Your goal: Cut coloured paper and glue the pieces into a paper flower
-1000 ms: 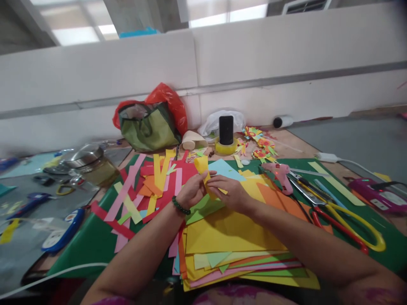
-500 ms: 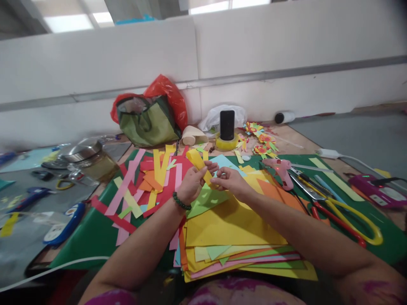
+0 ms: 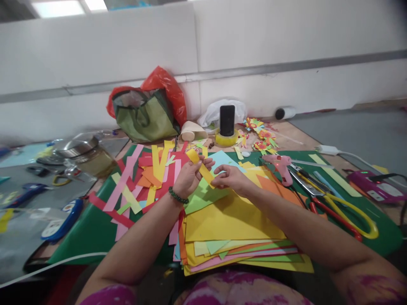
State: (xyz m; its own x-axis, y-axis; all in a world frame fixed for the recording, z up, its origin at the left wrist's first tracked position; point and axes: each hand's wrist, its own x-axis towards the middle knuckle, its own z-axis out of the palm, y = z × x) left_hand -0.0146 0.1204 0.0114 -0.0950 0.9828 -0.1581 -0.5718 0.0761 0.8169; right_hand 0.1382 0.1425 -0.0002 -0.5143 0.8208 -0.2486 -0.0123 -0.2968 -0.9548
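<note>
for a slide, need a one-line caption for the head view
Left hand and right hand hold a yellow paper strip above stacked coloured paper.

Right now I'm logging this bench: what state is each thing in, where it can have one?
Left hand, holding the yellow strip.
Right hand, pinching the strip's near end.
Yellow strip, slanting, far end seemingly bent over.
Glue gun, lying sideways, red light showing.
Scissors, lying flat, opening unclear.
Phone, upright, screen dark.
Tape roll, lying flat at the phone's foot.
Green bag, standing, top open.
Jar, lid on.
Purple device, green light showing.
</note>
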